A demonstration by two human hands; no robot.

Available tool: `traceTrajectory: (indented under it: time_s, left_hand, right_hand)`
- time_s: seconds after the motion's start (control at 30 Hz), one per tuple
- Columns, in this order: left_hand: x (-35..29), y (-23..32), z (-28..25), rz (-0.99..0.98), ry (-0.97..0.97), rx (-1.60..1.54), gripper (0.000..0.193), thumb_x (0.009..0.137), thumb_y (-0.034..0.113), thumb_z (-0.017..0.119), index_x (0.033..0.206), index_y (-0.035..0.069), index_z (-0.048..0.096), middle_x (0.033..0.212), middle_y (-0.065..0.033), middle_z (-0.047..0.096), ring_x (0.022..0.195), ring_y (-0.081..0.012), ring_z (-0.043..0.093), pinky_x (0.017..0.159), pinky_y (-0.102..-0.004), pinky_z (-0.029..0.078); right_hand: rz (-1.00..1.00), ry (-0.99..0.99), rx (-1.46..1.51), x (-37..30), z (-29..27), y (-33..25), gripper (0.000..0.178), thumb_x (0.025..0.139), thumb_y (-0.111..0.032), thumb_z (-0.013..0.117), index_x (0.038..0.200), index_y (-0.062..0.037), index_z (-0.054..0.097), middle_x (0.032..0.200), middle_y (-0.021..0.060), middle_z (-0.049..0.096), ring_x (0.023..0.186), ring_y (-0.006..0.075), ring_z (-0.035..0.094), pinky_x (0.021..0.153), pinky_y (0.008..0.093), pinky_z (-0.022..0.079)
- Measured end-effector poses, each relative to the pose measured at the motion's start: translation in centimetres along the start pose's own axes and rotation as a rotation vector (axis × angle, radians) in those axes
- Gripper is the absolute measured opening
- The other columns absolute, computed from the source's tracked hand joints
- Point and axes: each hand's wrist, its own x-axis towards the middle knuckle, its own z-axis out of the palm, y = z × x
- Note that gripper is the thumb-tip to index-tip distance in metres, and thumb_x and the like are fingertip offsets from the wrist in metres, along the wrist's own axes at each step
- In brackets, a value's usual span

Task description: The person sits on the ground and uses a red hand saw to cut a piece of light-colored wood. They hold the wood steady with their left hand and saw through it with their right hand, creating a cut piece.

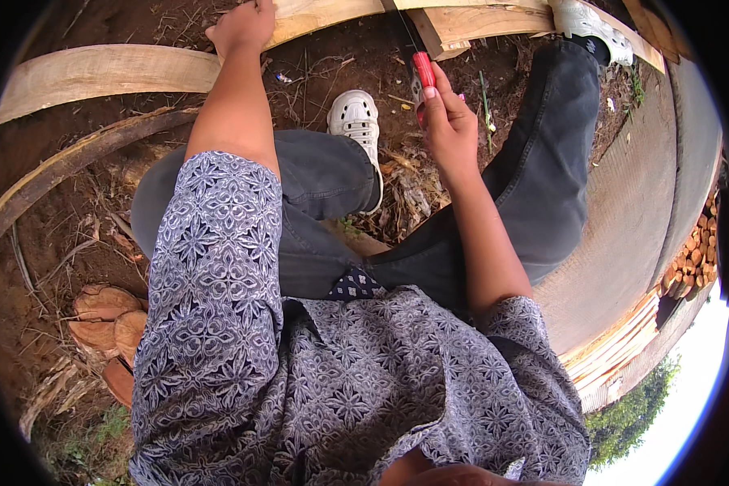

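Right hand (448, 121) closed around a red tool handle (424, 69); blade runs up toward the planks (470, 24), mostly dark and hard to make out, tip lost at the plank edge. Left hand (241, 26) pressed on the pale plank (316, 18) at frame top, fingers curled over its edge, partly cut off. White shoe (356, 117) on dirt between the arms.

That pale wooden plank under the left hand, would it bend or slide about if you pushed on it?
The plank looks thick and sawn flat, so it is probably stiff and fairly heavy. It lies on rough soil with the left hand pressing on it, so it likely stays put. The right hand grips a red-handled tool.
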Motion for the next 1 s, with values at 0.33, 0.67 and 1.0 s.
traceTrajectory:
  time_s: [0.33,0.67,1.0]
  left_hand:
    - [1.2,-0.2,0.9,0.025,-0.040,0.009,0.059,0.099,0.054,0.033,0.127,0.022,0.074,0.125,-0.0157,0.073,0.121,-0.0336,0.065,0.108,-0.0505,0.035]
    - [-1.1,2.0,-1.8,-0.032,0.004,0.002,0.056,0.102,0.046,0.036,0.112,0.009,0.077,0.116,-0.0190,0.074,0.115,-0.0377,0.067,0.106,-0.0539,0.042]
    - [-0.7,2.0,-2.1,-0.026,-0.021,0.000,0.057,0.101,0.046,0.035,0.113,0.010,0.077,0.116,-0.0187,0.074,0.115,-0.0374,0.067,0.106,-0.0545,0.041]
  right_hand:
    - [0.043,0.022,-0.093,-5.3,-1.6,2.3,0.045,0.108,-0.018,0.059,0.151,-0.0075,0.054,0.088,-0.0079,0.056,0.074,0.0009,0.044,0.066,0.0189,0.040]
    - [0.137,-0.054,-0.036,-7.3,-2.4,1.6,0.046,0.107,-0.013,0.059,0.151,-0.0014,0.051,0.115,-0.0038,0.066,0.087,0.0009,0.051,0.078,0.0175,0.044]
    - [0.189,-0.007,0.014,-7.2,-3.0,-0.7,0.044,0.109,-0.016,0.057,0.151,-0.0044,0.053,0.084,-0.0102,0.053,0.069,-0.0003,0.041,0.061,0.0180,0.036]
